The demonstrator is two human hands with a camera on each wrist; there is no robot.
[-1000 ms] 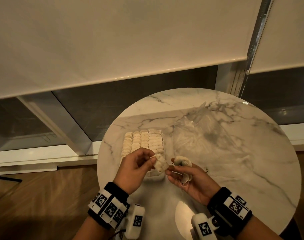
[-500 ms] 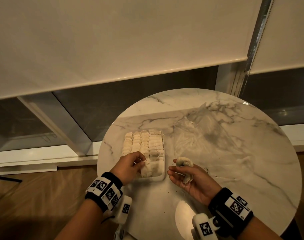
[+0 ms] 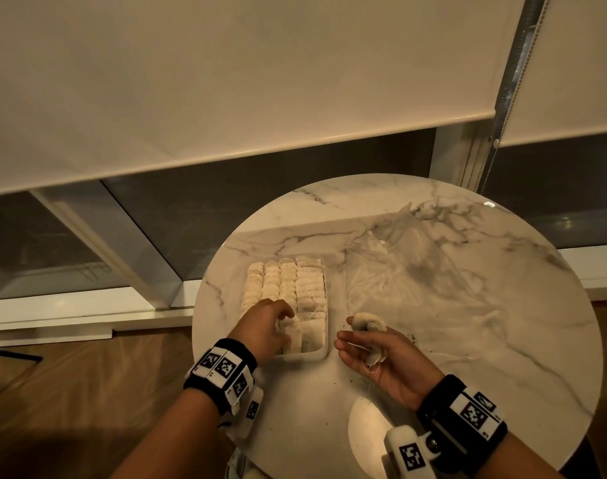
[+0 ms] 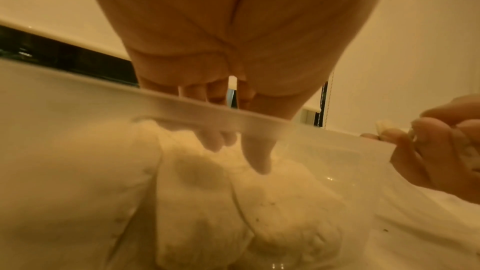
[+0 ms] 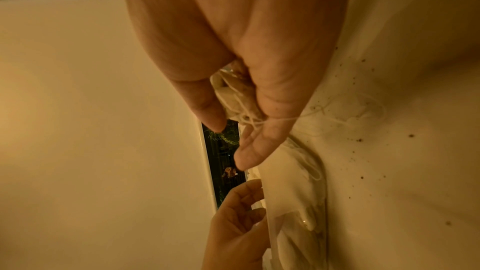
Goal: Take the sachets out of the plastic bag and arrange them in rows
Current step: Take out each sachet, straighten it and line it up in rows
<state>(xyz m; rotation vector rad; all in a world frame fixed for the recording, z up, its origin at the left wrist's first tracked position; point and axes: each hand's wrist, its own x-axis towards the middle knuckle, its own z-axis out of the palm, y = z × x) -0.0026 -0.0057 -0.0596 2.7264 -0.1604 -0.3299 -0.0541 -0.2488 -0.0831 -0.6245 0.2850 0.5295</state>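
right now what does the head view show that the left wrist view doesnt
Only the head view shows the whole round marble table, the crumpled clear plastic bag and the four full rows of pale sachets in the shallow white tray.

Only the left wrist view shows the left hand's fingers seen through the tray's translucent rim, reaching down onto the near sachets.

Both show the left hand at the tray's near end and the right hand holding loose sachets beside it.

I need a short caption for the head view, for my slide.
Left hand sets sachets into rows in the tray; right hand holds more sachets.
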